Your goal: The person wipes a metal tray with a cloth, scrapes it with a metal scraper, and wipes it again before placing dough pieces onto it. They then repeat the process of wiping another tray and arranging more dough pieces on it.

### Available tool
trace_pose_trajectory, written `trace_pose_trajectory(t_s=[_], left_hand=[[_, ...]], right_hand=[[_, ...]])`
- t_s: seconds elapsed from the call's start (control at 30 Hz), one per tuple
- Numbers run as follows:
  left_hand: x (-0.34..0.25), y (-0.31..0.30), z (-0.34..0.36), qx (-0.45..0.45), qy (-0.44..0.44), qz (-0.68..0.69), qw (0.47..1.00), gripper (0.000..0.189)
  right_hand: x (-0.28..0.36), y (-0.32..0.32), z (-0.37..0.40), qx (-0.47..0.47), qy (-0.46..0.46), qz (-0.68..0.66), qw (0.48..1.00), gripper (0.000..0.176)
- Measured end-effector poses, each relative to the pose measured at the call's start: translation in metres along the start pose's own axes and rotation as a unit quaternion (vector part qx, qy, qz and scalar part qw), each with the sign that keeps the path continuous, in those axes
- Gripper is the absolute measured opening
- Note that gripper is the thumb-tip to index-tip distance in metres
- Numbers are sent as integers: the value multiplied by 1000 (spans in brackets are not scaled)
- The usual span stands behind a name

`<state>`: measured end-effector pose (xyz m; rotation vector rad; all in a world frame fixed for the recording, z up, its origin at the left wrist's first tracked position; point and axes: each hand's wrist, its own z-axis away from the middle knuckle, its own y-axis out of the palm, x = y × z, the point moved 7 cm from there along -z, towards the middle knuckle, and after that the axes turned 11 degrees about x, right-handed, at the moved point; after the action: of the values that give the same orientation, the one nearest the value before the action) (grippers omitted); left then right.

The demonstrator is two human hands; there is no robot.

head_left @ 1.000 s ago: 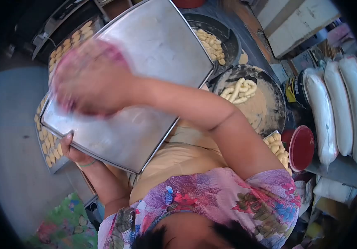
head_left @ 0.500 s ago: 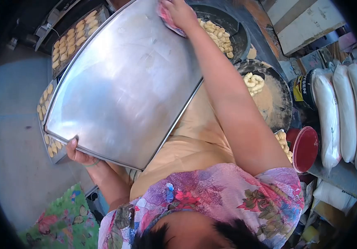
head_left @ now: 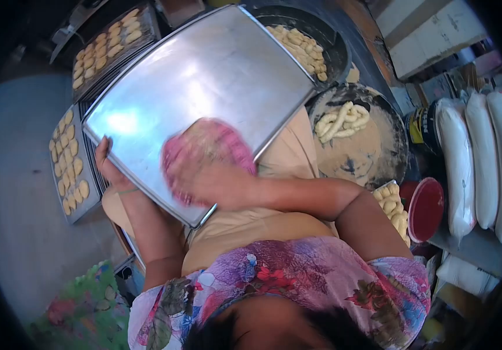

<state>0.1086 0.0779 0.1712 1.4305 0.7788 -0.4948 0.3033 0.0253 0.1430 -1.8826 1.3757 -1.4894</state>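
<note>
A shiny metal baking tray [head_left: 204, 70] leans at a tilt across my lap. My left hand [head_left: 109, 166] is closed on its left edge, thumb on top. Against the lower part of the tray's face, my right hand [head_left: 213, 181] presses a pink cloth [head_left: 210, 137]; both are smeared by motion. To the right of the tray sits a round pan [head_left: 359, 166] dusted with flour, holding twisted dough ropes [head_left: 344, 122]. Beyond the tray stands a dark round tub [head_left: 341, 55] with many small dough pieces [head_left: 300, 46].
At the left, one tray of dough pieces [head_left: 108, 49] rests on a stack, and another dough tray [head_left: 68, 160] lies lower. More dough lumps [head_left: 391, 201] sit beside a red container [head_left: 427, 210] on the right. Several long filled plastic bags [head_left: 461, 169] stand farther right.
My right hand and the cloth have moved from the tray's far upper edge down to its near part. The tray has tipped lower, with my left hand still on its edge.
</note>
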Motion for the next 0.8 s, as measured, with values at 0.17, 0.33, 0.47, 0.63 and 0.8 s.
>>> trace_pose_trajectory(t_s=[0.17, 0.33, 0.47, 0.63, 0.8], left_hand=[[-7, -1, 5, -76, -9, -33, 997, 63], [-12, 23, 22, 93, 114, 159, 976, 62], [-24, 47, 28, 69, 172, -72, 980, 59], [-31, 36, 34, 80, 178, -125, 973, 64], [-34, 14, 28, 89, 161, -138, 973, 60]], right_hand=[[57, 0, -77, 34, -248, 4, 968, 40], [20, -81, -163, -166, -175, 20, 970, 28], [-20, -116, -199, -234, -70, 25, 969, 31], [-145, -169, -157, -301, 144, -33, 942, 37], [-318, -164, 30, -415, 340, -341, 772, 33]])
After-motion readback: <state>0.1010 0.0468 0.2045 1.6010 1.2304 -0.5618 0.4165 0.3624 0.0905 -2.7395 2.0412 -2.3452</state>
